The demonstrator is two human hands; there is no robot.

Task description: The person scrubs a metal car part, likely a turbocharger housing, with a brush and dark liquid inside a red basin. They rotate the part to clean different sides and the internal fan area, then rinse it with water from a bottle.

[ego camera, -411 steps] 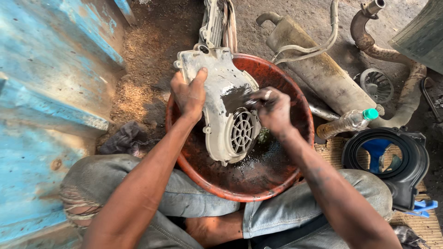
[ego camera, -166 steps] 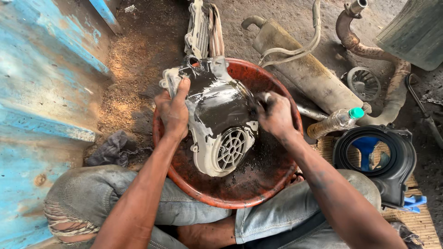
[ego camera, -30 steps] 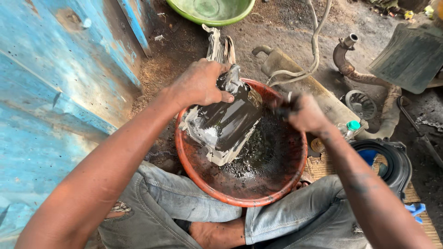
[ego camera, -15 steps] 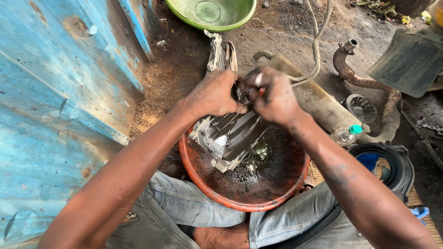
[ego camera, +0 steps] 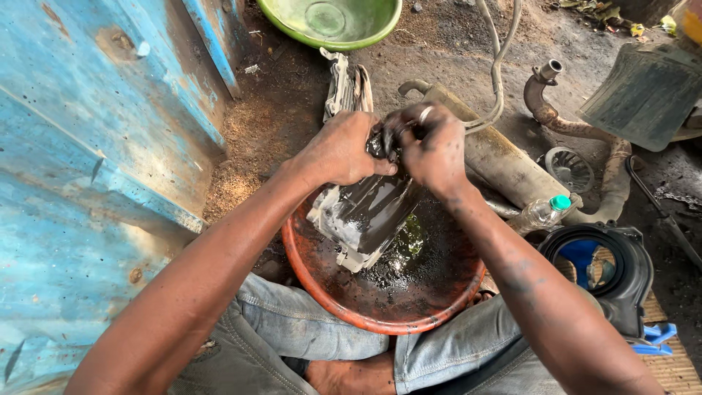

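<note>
Head view: the cover (ego camera: pixel 365 216) stands tilted in the basin (ego camera: pixel 322 285), its top at 12 o'clock gripped by the left hand (ego camera: pixel 338 150), fingers curled round its edge. The right hand (ego camera: pixel 431 146) at 1 o'clock pinches something dark against it. It looks stiff, light and oily-slick, best held by its rim

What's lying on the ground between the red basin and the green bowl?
In the head view, a grey ribbed metal part lies on the dirt between the red basin and the green bowl.
</note>
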